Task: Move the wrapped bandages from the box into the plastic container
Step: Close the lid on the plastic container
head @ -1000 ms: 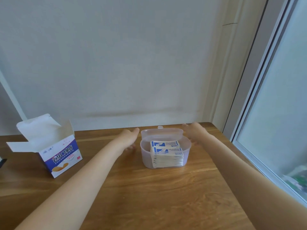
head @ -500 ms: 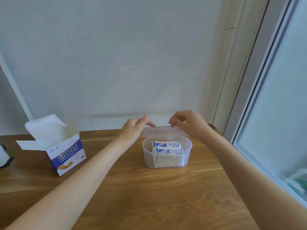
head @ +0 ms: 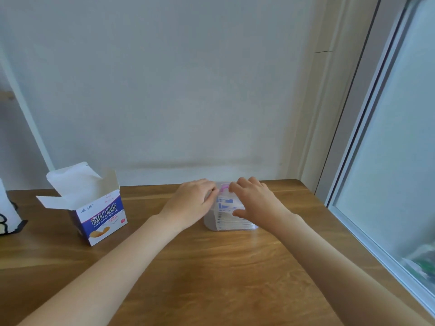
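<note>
Bandages (head: 231, 221): wrapped stack sits inside the plastic container (head: 213, 223), mid-table, blue-and-white edges visible through the clear front wall. Your forearms come in from the near edge of the wooden table (head: 211, 274) and converge on it. Left hand (head: 191, 202) lies palm-down over the container's left side, fingers fairly straight and flat on the lid, pinching nothing. Right hand (head: 255, 201) covers the right side the same way, fingers spread flat on top, thumb down against the front near the stack. Lid (head: 223, 188) shows only as a sliver between your fingertips; can't tell if it's fully seated. Box (head: 94, 208) stands well to the left, flaps open, tilted slightly. Behind: plain wall, window frame on the right.
</note>
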A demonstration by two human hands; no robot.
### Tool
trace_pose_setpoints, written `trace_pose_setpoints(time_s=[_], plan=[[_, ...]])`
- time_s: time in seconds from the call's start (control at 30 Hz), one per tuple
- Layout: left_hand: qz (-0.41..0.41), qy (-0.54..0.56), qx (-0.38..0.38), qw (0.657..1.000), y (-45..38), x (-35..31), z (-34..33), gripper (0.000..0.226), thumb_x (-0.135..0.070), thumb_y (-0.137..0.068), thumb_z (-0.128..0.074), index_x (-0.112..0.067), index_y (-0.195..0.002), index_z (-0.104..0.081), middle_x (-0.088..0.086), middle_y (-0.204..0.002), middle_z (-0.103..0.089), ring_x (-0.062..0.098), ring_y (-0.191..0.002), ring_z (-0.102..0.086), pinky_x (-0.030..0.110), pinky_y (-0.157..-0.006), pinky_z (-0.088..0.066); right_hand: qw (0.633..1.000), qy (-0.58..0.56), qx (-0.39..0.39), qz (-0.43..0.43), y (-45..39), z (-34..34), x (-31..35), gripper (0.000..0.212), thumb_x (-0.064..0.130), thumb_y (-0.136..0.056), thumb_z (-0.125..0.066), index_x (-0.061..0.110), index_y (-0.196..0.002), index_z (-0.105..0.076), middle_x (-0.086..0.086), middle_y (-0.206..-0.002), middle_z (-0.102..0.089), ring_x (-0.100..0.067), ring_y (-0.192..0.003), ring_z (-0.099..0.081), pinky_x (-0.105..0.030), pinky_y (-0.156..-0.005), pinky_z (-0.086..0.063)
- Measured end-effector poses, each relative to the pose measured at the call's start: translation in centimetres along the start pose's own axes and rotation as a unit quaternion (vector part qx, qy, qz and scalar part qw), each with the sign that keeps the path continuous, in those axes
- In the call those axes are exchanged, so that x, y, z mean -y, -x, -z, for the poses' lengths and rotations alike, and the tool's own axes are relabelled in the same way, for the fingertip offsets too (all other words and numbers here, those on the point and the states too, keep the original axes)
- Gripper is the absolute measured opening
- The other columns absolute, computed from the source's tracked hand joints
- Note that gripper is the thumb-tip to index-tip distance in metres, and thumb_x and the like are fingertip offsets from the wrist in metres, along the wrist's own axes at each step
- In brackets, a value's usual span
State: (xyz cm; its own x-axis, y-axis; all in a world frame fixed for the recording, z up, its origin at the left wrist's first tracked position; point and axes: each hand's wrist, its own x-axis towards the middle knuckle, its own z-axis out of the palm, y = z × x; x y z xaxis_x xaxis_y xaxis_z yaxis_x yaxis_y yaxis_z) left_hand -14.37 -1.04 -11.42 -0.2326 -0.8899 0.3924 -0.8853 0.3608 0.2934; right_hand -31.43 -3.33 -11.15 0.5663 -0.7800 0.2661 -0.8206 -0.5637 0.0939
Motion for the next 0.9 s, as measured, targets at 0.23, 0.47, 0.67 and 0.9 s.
trace_pose_setpoints(time_s=[0.23,0.47,0.67,0.9], plan=[[0.008,-0.066,-0.016,0.998,-1.2,2.4,-0.7,0.025,-0.027,-0.099,-0.036,-0.017,-0.115,-0.053,-0.003,-0.115,-0.059,0.016,-0.100,-0.058,0.020,-0.073,-0.038,0.989,0.059,-0.127,0.039,-3.1,-3.0,0.7,0.047,0.026,-0.056,-0.087,0.008,-0.093,-0.064,-0.003,-0.088,-0.065,-0.019,-0.083,-0.064,-0.024,-0.071,-0.051],[0.016,-0.111,-0.036,0.993,-1.9,3.3,-1.8,0.030,-0.026,-0.099,-0.034,-0.016,-0.125,-0.045,-0.001,-0.125,-0.053,0.017,-0.112,-0.050,0.022,-0.095,-0.035,0.975,0.065,-0.207,0.056,-5.0,-6.4,0.0,0.050,0.007,-0.044,-0.089,0.004,-0.089,-0.068,-0.006,-0.084,-0.068,-0.024,-0.081,-0.068,-0.035,-0.079,-0.056],[0.013,-0.142,-0.009,0.990,-0.3,5.0,-0.1,0.039,-0.021,-0.097,-0.036,-0.020,-0.135,-0.044,-0.004,-0.139,-0.047,0.016,-0.135,-0.034,0.033,-0.115,-0.012,0.977,0.078,-0.194,0.044,-5.9,-6.3,0.3,0.057,0.023,-0.042,-0.093,0.005,-0.091,-0.069,-0.006,-0.085,-0.071,-0.023,-0.082,-0.070,-0.035,-0.079,-0.057],[0.167,-0.214,-0.163,0.949,9.2,9.6,5.5,0.023,-0.012,-0.079,-0.050,-0.016,-0.097,-0.063,-0.001,-0.100,-0.063,0.024,-0.096,-0.057,0.036,-0.089,-0.039,0.944,-0.007,-0.303,0.131,-7.6,-3.0,10.6,0.046,0.023,-0.079,-0.055,0.009,-0.123,-0.053,-0.007,-0.124,-0.061,-0.027,-0.092,-0.064,-0.035,-0.075,-0.048]])
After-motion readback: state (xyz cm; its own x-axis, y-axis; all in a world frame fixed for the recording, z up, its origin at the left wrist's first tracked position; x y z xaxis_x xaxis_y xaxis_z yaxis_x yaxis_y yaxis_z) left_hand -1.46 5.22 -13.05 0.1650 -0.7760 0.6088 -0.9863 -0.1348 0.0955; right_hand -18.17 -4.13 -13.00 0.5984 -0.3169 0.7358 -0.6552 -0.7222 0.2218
